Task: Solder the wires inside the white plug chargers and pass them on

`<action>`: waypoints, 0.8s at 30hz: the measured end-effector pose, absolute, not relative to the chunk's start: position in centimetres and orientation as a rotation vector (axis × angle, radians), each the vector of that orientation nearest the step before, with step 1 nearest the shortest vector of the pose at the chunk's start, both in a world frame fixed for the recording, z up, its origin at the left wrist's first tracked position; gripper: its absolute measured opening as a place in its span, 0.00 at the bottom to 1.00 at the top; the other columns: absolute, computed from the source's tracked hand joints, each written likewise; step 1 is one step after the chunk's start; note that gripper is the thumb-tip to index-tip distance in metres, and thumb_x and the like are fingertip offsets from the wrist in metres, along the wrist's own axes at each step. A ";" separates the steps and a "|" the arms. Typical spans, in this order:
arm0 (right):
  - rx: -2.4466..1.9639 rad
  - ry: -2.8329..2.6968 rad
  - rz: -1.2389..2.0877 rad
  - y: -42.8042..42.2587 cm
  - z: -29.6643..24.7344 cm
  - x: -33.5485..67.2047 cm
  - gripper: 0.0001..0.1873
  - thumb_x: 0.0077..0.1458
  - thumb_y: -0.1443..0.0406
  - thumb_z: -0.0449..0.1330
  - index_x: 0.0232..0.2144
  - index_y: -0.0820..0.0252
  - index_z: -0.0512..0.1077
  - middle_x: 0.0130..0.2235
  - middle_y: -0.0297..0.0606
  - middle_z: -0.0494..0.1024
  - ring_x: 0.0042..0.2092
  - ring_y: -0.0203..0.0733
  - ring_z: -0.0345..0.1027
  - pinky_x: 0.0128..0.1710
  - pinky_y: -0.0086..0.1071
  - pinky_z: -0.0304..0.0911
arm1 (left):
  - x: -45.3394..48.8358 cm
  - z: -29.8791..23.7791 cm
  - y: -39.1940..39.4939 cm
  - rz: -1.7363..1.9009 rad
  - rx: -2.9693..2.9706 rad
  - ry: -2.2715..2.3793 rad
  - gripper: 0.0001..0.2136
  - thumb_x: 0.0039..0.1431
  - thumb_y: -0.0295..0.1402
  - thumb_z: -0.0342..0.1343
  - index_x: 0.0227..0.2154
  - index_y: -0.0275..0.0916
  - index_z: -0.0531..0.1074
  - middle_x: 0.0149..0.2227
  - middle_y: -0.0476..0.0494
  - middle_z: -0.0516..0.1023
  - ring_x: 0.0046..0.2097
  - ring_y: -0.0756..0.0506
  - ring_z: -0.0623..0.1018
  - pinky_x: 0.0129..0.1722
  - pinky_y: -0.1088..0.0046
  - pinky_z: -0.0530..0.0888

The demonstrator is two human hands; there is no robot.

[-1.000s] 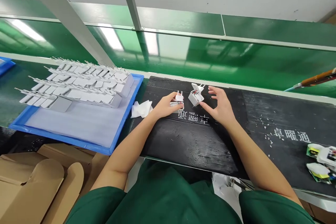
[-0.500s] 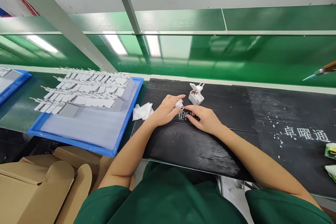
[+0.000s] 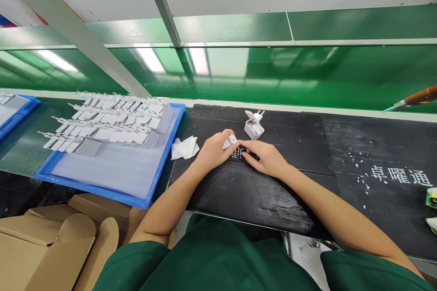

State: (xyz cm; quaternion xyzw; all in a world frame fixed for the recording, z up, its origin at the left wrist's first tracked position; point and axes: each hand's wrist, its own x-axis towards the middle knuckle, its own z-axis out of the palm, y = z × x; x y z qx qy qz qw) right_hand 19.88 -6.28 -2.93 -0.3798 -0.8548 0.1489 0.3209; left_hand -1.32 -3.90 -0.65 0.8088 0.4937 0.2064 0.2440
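Observation:
A small white power adapter [image 3: 229,141] is gripped between the thumb and fingers of my left hand [image 3: 214,149], over the black mat [image 3: 246,195]. One face of the adapter is turned up; its finer details are too small to make out. From the right, my right hand [image 3: 263,158] reaches in, its index fingertip at the adapter's edge and its thumb held apart below. Just beyond my hands stands a second white adapter [image 3: 254,129], its pronged lid tilted up and reddish wires showing inside. To the left of my left hand lies a crumpled white cloth [image 3: 185,148].
A blue tray [image 3: 147,194] on the left carries rows of white adapters [image 3: 116,120]. Another blue tray [image 3: 20,116] is at the far left. Cardboard boxes [image 3: 44,250] stand below. A pointed tool [image 3: 414,97] hangs at right, above white bits on the mat.
My left hand has turned the adapter, so its prongs no longer point up and a flat face shows. My right hand stays beside it. The view has shifted slightly.

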 end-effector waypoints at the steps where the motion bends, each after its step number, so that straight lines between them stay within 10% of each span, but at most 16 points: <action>1: -0.995 -2.233 0.401 -6.3 -2.9 19.8 0.16 0.63 0.65 0.55 0.52 0.57 0.71 0.38 0.38 0.83 0.34 0.37 0.76 0.38 0.33 0.74 | -1.3 -0.7 -3.9 0.537 2.220 1.361 0.11 0.65 0.37 0.54 0.46 0.40 0.68 0.43 0.43 0.81 0.44 0.42 0.81 0.43 0.69 0.75; 9: -1.201 -1.873 0.428 -6.1 -2.7 21.1 0.09 0.62 0.66 0.53 0.45 0.53 0.69 0.39 0.38 0.79 0.41 0.39 0.74 0.45 0.37 0.70 | -0.6 -1.6 -4.5 0.337 2.497 1.451 0.21 0.64 0.35 0.55 0.57 0.37 0.63 0.52 0.35 0.77 0.51 0.38 0.78 0.46 0.63 0.76; 14: -1.352 -1.767 0.594 -3.9 -3.3 22.9 0.27 0.52 0.66 0.57 0.54 0.52 0.59 0.55 0.45 0.73 0.54 0.47 0.70 0.49 0.45 0.69 | -1.3 -1.9 -3.4 0.461 2.435 1.612 0.19 0.64 0.35 0.55 0.55 0.36 0.64 0.50 0.35 0.78 0.47 0.39 0.79 0.44 0.65 0.76; 19: -1.392 -1.918 0.863 -1.7 -3.5 23.9 0.39 0.42 0.67 0.61 0.59 0.52 0.59 0.55 0.43 0.76 0.51 0.50 0.72 0.43 0.42 0.70 | -3.5 -1.9 -1.3 0.540 2.325 1.891 0.24 0.61 0.33 0.57 0.58 0.33 0.63 0.46 0.33 0.78 0.46 0.36 0.78 0.47 0.60 0.75; 24: -1.414 -1.985 0.855 -1.5 -3.6 23.3 0.27 0.48 0.58 0.65 0.50 0.56 0.69 0.43 0.41 0.77 0.41 0.47 0.71 0.42 0.43 0.69 | -4.1 -2.5 -0.6 0.723 2.288 1.939 0.38 0.56 0.35 0.62 0.66 0.30 0.55 0.59 0.24 0.69 0.61 0.30 0.70 0.59 0.51 0.69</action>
